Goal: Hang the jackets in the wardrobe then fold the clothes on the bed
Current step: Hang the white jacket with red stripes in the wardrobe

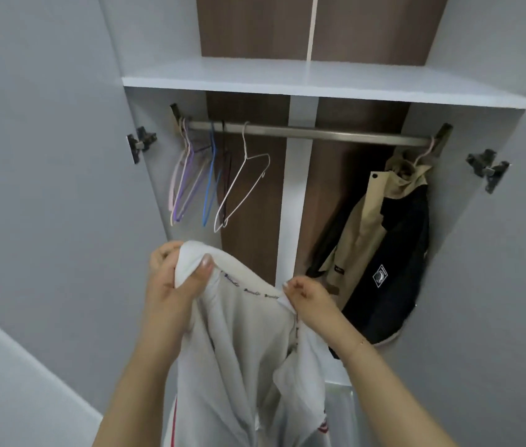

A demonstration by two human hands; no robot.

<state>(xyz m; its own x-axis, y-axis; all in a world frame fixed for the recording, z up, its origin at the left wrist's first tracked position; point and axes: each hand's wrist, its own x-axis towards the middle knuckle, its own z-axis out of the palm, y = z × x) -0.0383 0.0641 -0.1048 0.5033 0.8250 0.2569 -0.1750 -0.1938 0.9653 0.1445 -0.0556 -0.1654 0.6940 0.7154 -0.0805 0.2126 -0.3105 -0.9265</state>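
1. Both hands grip the white jacket [239, 343] at its collar: the left hand [174, 275] has its fingers curled round a bunched part of the collar, with the thumb pressed on the cloth, and the right hand [306, 298] pinches the other end of the collar near the zip.
2. The white jacket is held up in front of the open wardrobe, below the rail [313, 133] and apart from it. It is not on any hanger yet.
3. I judge that the step in hand is the first part of the task, hanging the jackets. One beige and black jacket [387, 240] hangs already at the right end of the rail, so this part seems to be partly done.
4. The next move calls for a hanger, I think. The white wire hanger [242, 191] is the nearest free one, and other hangers in pink, purple and blue [190, 179] hang together at the left end. One hand must let go of the collar to take it, while the other hand carries the weight alone.
5. The long axis of the white jacket runs almost vertical, from the collar down toward the bottom edge of the view. The collar points up to the rail, and its printed inner band faces the camera. The hem is out of view.
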